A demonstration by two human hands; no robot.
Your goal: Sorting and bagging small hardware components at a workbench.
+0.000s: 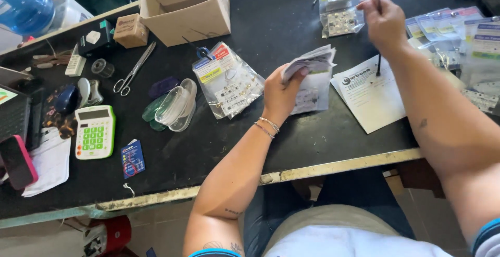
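left hand (pixel 279 93) clenched on a stack of small bags (pixel 311 61) mid-table, right hand (pixel 384 23) pinching a thin black pen (pixel 378 53) over the far paper sheet (pixel 371 96), sorted bags (pixel 458 38) lie far right, held stack not yet laid out.

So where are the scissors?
In the head view, the scissors lie on the black table toward the left, just below the small brown box and above the green and white calculator, far from both hands.
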